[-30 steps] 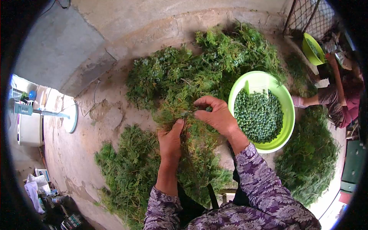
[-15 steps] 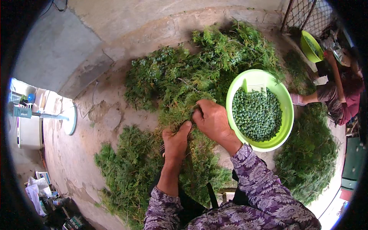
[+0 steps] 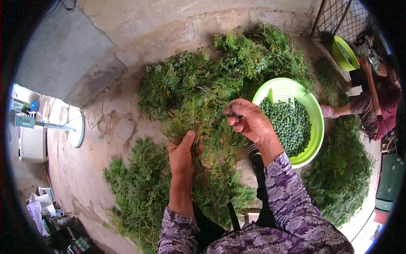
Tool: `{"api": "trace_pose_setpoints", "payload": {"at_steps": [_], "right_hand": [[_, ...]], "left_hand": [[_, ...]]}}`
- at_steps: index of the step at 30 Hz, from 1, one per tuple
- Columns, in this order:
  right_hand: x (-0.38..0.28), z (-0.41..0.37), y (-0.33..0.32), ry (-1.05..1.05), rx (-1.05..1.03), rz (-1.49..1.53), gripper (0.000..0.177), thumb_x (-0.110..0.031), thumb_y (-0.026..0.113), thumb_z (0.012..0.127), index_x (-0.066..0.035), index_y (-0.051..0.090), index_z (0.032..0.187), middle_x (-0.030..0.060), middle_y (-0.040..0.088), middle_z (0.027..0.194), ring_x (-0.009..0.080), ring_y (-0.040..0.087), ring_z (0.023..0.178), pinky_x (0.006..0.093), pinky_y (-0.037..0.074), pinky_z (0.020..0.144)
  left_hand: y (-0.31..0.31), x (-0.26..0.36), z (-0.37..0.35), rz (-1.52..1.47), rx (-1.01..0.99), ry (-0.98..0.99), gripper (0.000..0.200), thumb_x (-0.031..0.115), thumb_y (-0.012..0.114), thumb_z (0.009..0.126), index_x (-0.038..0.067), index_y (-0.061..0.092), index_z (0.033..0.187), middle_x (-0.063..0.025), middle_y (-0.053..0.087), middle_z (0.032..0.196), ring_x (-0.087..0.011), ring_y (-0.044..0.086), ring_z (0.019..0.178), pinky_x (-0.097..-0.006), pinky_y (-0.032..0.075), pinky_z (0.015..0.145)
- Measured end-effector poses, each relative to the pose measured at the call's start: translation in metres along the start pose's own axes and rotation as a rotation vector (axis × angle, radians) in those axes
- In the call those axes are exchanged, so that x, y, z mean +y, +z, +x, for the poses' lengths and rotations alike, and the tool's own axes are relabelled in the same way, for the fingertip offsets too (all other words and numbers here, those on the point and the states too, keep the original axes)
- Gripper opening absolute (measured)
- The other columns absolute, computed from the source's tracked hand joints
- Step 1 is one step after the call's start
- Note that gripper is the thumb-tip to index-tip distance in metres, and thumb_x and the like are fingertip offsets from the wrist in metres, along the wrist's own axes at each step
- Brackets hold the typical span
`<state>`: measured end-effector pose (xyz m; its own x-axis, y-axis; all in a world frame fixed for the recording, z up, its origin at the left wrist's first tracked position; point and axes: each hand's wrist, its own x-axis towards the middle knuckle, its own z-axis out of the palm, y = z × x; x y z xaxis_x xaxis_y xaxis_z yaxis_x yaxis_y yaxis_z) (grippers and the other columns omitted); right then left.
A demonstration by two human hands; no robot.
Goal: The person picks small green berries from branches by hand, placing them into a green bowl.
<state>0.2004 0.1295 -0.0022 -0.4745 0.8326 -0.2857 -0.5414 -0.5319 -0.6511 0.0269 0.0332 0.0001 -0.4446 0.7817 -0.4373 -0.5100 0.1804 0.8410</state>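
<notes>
My left hand (image 3: 181,157) is closed around a leafy evergreen branch (image 3: 188,116), thumb on top, its feathery foliage spreading ahead of the fingers. My right hand (image 3: 253,122) is apart from the branch, close to the left side of a light green plastic basin (image 3: 316,144). Its fingers are curled, palm partly turned up; a small dark bit shows between them, too small to name. Many small round green cones (image 3: 285,127) fill the basin's bottom, below a ribbed washboard panel (image 3: 282,94).
A large heap of cone-bearing branches (image 3: 177,84) lies by the wall. Other piles of greenery lie at the lower left (image 3: 139,190) and right (image 3: 338,173). At the far right a seated person (image 3: 376,101) works beside another green basin (image 3: 350,63). A fan stand (image 3: 76,131) is at left.
My right hand has drawn away from the left, moving right toward the basin and turning its palm up. My left hand has shifted slightly left with the branch.
</notes>
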Motion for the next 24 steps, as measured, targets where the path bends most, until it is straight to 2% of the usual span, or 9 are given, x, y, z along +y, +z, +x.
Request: {"api": "trace_pose_setpoints", "payload": {"at_steps": [2, 5, 6, 9, 13, 15, 18, 22, 24], "right_hand": [[0.008, 0.005, -0.004, 0.127, -0.013, -0.233, 0.022, -0.013, 0.055, 0.08, -0.001, 0.052, 0.098, 0.0086, 0.06, 0.086, 0.0125, 0.057, 0.062, 0.018, 0.04, 0.042], [0.018, 0.01, -0.005, 0.138, 0.006, -0.348, 0.029, -0.011, 0.057, 0.078, 0.001, 0.051, 0.104, 0.0078, 0.06, 0.085, 0.0122, 0.058, 0.061, 0.0183, 0.04, 0.042], [0.018, 0.01, -0.004, 0.154, -0.026, -0.316, 0.035, -0.01, 0.059, 0.076, 0.003, 0.049, 0.108, 0.0087, 0.06, 0.085, 0.0124, 0.059, 0.064, 0.0183, 0.041, 0.044], [0.022, 0.01, 0.001, 0.164, -0.065, -0.335, 0.035, -0.01, 0.061, 0.075, 0.001, 0.049, 0.106, 0.0071, 0.059, 0.079, 0.0119, 0.057, 0.06, 0.0194, 0.041, 0.047], [0.022, 0.007, 0.009, 0.217, -0.09, -0.243, 0.04, -0.009, 0.063, 0.072, 0.002, 0.047, 0.107, 0.0071, 0.058, 0.072, 0.012, 0.056, 0.058, 0.02, 0.04, 0.047], [0.023, 0.008, 0.007, 0.208, -0.095, -0.249, 0.041, -0.009, 0.064, 0.07, 0.002, 0.046, 0.105, 0.0065, 0.057, 0.065, 0.0115, 0.054, 0.056, 0.0201, 0.04, 0.047], [0.022, 0.008, 0.01, 0.202, -0.096, -0.357, 0.04, -0.008, 0.065, 0.068, 0.0, 0.046, 0.103, 0.0056, 0.057, 0.064, 0.0108, 0.052, 0.053, 0.0202, 0.039, 0.047], [0.015, -0.001, 0.022, 0.196, -0.124, -0.348, 0.045, -0.007, 0.066, 0.066, -0.001, 0.045, 0.105, 0.0043, 0.057, 0.064, 0.01, 0.051, 0.053, 0.0199, 0.039, 0.047], [0.018, 0.0, 0.022, 0.178, -0.131, -0.326, 0.048, -0.007, 0.067, 0.065, -0.003, 0.044, 0.107, 0.0034, 0.057, 0.064, 0.0093, 0.051, 0.052, 0.0197, 0.038, 0.047]], "left_hand": [[0.003, 0.002, -0.001, -0.009, 0.011, -0.013, 0.014, 0.008, 0.06, 0.077, 0.002, 0.057, 0.09, -0.0058, 0.06, 0.079, -0.0141, 0.057, 0.061, -0.0266, 0.046, 0.047], [0.006, 0.002, -0.002, -0.005, 0.027, -0.018, 0.014, 0.007, 0.06, 0.077, 0.003, 0.057, 0.09, -0.0055, 0.06, 0.078, -0.0138, 0.057, 0.06, -0.0265, 0.046, 0.046], [0.006, 0.002, -0.002, 0.007, 0.032, -0.013, 0.014, 0.008, 0.06, 0.077, 0.003, 0.057, 0.09, -0.0052, 0.06, 0.077, -0.0136, 0.057, 0.059, -0.0264, 0.046, 0.046], [0.003, -0.001, -0.002, -0.006, -0.035, 0.031, 0.017, 0.013, 0.063, 0.076, 0.001, 0.057, 0.087, -0.0078, 0.06, 0.075, -0.0162, 0.057, 0.06, -0.0285, 0.046, 0.046], [0.005, 0.003, -0.004, 0.046, -0.02, -0.006, 0.018, 0.014, 0.063, 0.076, 0.002, 0.057, 0.088, -0.0069, 0.06, 0.075, -0.0155, 0.057, 0.061, -0.0283, 0.045, 0.047], [0.007, 0.004, -0.004, -0.017, -0.028, -0.003, 0.011, 0.008, 0.061, 0.077, 0.003, 0.057, 0.086, -0.0044, 0.06, 0.075, -0.0124, 0.055, 0.054, -0.0254, 0.044, 0.045], [0.007, 0.004, -0.005, -0.019, -0.027, -0.004, 0.012, 0.008, 0.061, 0.077, 0.003, 0.057, 0.086, -0.0044, 0.06, 0.075, -0.0123, 0.054, 0.053, -0.0253, 0.044, 0.045], [0.008, 0.004, -0.005, -0.014, -0.048, 0.056, 0.013, 0.007, 0.061, 0.077, 0.002, 0.056, 0.088, -0.0043, 0.06, 0.076, -0.0121, 0.054, 0.053, -0.0254, 0.044, 0.045], [0.009, 0.005, -0.007, 0.016, -0.065, 0.059, 0.022, 0.011, 0.064, 0.074, 0.005, 0.055, 0.093, -0.0043, 0.06, 0.079, -0.0143, 0.057, 0.064, -0.0287, 0.046, 0.048]]}}
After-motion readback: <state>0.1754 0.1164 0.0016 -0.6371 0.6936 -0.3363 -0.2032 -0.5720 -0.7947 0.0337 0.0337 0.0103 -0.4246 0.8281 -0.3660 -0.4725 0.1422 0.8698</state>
